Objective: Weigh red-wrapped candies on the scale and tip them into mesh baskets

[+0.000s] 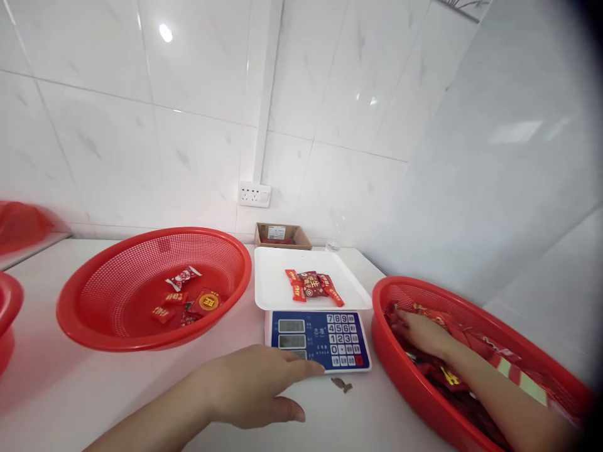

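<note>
My left hand [257,386] lies flat on the white table, fingers stretched out and touching the front edge of the electronic scale [316,339]. It holds nothing. The scale's white tray [277,282] carries a few red snack packets [315,285]. My right hand [419,333] reaches into the red basket on the right [391,358], resting palm down among a heap of red packets [471,358]; its fingertips are buried in them, so a grip does not show.
A large red mesh basket [94,314] with several red packets [188,298] stands left of the scale. More red basins sit at the far left edge. A small cardboard box [281,236] and a wall socket [254,194] are behind the scale. A small brown scrap [342,384] lies before it.
</note>
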`<state>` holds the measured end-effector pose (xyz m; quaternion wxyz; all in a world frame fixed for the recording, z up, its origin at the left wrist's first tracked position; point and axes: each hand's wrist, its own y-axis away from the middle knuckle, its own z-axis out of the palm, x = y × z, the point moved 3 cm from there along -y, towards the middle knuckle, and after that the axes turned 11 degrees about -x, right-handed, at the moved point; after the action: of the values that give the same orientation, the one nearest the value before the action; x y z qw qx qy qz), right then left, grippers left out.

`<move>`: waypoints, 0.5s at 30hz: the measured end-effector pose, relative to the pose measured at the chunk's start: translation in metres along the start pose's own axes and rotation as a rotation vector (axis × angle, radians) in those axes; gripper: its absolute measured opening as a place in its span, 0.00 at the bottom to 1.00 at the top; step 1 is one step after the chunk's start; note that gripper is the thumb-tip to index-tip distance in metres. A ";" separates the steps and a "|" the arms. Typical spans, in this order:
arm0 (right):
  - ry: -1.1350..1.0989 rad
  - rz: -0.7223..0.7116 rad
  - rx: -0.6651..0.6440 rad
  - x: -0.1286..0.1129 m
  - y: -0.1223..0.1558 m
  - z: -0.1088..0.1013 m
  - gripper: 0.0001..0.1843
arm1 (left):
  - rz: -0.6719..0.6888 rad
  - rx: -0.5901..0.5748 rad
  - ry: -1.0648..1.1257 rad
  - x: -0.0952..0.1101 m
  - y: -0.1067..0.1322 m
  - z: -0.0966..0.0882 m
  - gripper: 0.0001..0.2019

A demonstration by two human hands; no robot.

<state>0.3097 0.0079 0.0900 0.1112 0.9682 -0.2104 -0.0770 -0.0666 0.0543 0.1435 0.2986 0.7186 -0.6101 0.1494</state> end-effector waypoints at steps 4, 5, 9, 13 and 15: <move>-0.057 0.037 0.038 0.008 -0.002 -0.013 0.09 | 0.022 0.013 -0.008 0.001 0.002 0.000 0.28; -0.080 0.064 0.068 0.008 -0.002 -0.018 0.10 | 0.020 0.018 -0.009 0.001 0.003 0.000 0.28; -0.193 0.110 0.284 -0.010 0.006 -0.044 0.15 | 0.023 0.026 -0.011 0.000 0.005 0.000 0.28; -0.281 0.010 0.343 -0.058 0.008 -0.062 0.18 | 0.043 0.027 -0.042 0.001 0.005 0.001 0.29; -0.276 -0.134 0.302 -0.088 0.001 -0.065 0.17 | 0.054 0.030 -0.054 0.001 0.004 0.001 0.29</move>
<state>0.2425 0.0562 0.1615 -0.0703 0.9660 -0.1679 -0.1838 -0.0709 0.0525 0.1443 0.2669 0.7099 -0.6349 0.1472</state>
